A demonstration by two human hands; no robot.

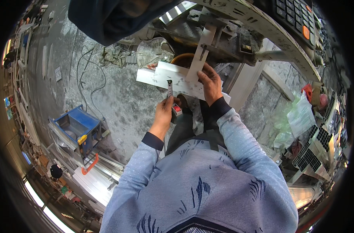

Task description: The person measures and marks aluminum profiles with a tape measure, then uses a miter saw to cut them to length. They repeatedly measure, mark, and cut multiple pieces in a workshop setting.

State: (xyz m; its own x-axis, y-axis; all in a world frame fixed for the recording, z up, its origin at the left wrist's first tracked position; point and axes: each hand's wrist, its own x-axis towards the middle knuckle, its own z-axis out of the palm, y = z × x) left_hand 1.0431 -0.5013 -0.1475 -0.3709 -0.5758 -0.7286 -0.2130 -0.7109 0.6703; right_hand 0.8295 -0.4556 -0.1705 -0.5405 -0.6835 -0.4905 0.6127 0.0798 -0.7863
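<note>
My left hand [162, 115] is closed around a tape measure [177, 110] with a red patch on its case. A short length of its blade [170, 90] sticks out, its hooked end at the face of a pale flat metal piece [147, 76]. My right hand [211, 84] grips a narrow silvery metal strip [197, 64] near its lower end, thumb on top. This strip slants upward across the wider pale pieces, which overlap in front of my legs. Whether my right fingers also hold the wider pieces underneath cannot be seen.
A metal machine frame [276, 29] with a keypad [293, 15] stands at the upper right. Dark cloth [103, 19] of another person hangs at the top. A blue bin [82, 120] stands at left, and a cable [80, 73] lies on the floor. Plastic sheeting [299, 116] lies right.
</note>
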